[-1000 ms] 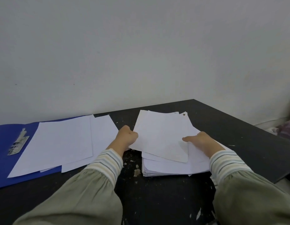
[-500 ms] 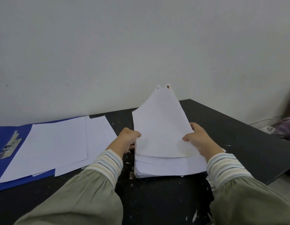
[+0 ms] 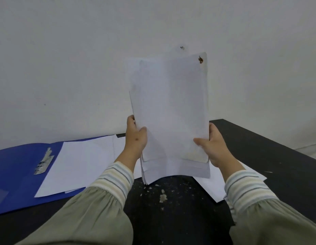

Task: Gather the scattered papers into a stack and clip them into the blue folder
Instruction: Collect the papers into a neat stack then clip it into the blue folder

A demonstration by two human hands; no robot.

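A thick stack of white papers [image 3: 171, 112] stands upright above the black table, its sheets not squared at the bottom edge. My left hand [image 3: 136, 138] grips its left edge and my right hand [image 3: 213, 145] grips its right edge, thumbs on the near face. A brown stain marks the top right corner. The open blue folder [image 3: 17, 174] lies flat at the left with its metal clip [image 3: 43, 161] visible. Loose white sheets [image 3: 79, 165] lie across the folder's right half. One more sheet [image 3: 215, 184] lies flat on the table under my right wrist.
The black table [image 3: 268, 156] is flecked with pale paint chips [image 3: 162, 197] in front of me. A white wall rises just behind it. The table's right edge runs diagonally toward the lower right, with floor beyond.
Both hands have lifted the stack from lying on the table to standing upright in the air. A sheet stayed behind on the table at the right.
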